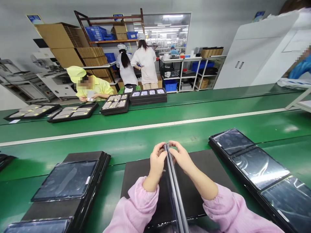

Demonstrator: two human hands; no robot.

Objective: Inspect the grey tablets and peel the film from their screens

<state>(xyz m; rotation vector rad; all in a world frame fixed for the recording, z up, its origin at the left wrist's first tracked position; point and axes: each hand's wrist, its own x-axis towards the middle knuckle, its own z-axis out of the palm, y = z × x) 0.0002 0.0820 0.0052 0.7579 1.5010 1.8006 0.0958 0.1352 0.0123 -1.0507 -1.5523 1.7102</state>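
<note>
Two thin, grey-edged tablet-like panels stand on edge close together in front of me. My left hand [157, 163] has its fingers and thumb closed on the far end of the left panel [172, 187]. At the same end, my right hand [182, 158] pinches the right panel [178, 191]. The panels' faces are seen almost edge-on, and their near ends run out of view at the bottom. Below them a flat black pad [206, 181] lies on the green bench [116, 187].
To the left, a black tray stack [75, 157] bears film-covered panels [66, 179]. On the right, another black tray [216, 142] holds several glossy panels [261, 166]. Across the bench, a person in yellow [102, 85] works beside trays of small boxes [115, 103].
</note>
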